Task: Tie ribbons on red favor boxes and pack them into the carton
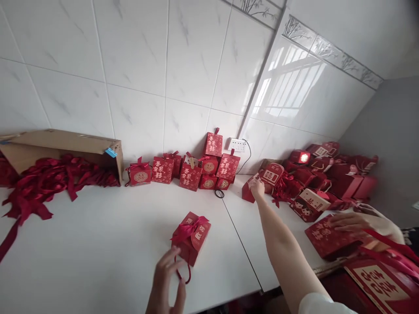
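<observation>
A red gift box (193,237) tied with a crimson ribbon bow sits on the white table in front of me. My left hand (166,279) is at its near side, fingers apart around the dark red cord handle (187,275), with no firm grip visible. Stretched toward the back, my right hand (257,188) has its fingers closed at the top of another red box (248,195). That box stands beside an upright round-topped red box (272,175). My right fingertips are partly hidden.
A cardboard box (81,141) at left spills red ribbons (65,174). Several red boxes (163,170) line the wall near a power strip (237,145). More boxes (343,183) pile up at right, where another person's hands (363,222) touch a red box (327,237).
</observation>
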Tool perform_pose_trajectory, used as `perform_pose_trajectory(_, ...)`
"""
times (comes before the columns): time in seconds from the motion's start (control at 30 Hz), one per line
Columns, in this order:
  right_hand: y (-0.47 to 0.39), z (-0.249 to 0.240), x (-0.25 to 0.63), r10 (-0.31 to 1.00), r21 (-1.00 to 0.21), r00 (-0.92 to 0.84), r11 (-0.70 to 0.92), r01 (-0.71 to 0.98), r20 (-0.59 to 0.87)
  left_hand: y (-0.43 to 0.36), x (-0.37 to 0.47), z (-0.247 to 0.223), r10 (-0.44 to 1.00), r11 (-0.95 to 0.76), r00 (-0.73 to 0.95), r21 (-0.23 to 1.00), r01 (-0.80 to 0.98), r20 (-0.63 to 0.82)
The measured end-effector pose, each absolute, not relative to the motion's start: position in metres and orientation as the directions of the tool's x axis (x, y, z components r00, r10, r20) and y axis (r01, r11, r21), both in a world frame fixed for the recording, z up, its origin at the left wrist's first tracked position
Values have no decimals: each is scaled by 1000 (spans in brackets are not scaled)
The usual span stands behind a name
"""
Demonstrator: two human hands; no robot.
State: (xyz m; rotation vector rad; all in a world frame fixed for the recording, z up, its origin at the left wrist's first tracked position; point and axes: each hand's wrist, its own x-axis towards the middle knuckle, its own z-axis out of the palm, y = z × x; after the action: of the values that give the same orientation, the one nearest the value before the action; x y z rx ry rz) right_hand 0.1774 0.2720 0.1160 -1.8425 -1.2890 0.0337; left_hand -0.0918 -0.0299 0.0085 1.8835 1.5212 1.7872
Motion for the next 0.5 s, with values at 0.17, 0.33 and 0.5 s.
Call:
perform_pose_trajectory(0.17,247,91,172,746,-793,568,-91,602,346,-18,-74,6,835,-544,275,646,535,476)
perform_pose_trajectory(0.33,168,65,146,754,-865,547,54,499,363,19,-76,-25,878,-404,115,590,699,465)
perform_pose_trajectory(0.5,89,52,116,912,-925,208,308,222,353,34,-90,-2,916,-322,-8,749,579,400)
